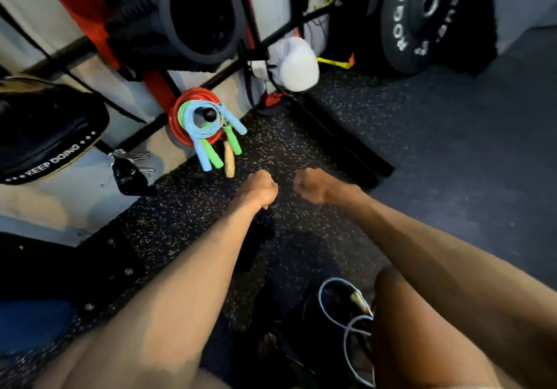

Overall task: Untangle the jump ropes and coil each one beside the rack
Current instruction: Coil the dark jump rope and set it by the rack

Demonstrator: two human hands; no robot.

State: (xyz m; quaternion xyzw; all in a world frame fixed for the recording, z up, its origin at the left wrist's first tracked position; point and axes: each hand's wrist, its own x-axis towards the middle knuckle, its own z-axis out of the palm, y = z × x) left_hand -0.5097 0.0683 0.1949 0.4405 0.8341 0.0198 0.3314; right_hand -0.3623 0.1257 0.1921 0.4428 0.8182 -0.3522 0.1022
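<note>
Speckled gym floor (301,153) runs beside the rack (297,3). Coiled ropes (193,117) lie at its foot, and a loose blue rope (346,319) lies well apart. Left hand (259,188) and right hand (313,185) are curled into fists; I cannot tell if they hold anything. A hard pull may tighten a knot in the blue rope.

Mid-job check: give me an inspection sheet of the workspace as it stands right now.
Surface: speckled rubber floor.
Job's things: red, green and blue coiled ropes stacked beside the rack; loose blue rope low in view.
Clutter: keys; wooden handle.
Hands: left hand and right hand curled, contents unclear.
Cables: yellow strap hanging.
Surroundings: weight plate, black pad.
</note>
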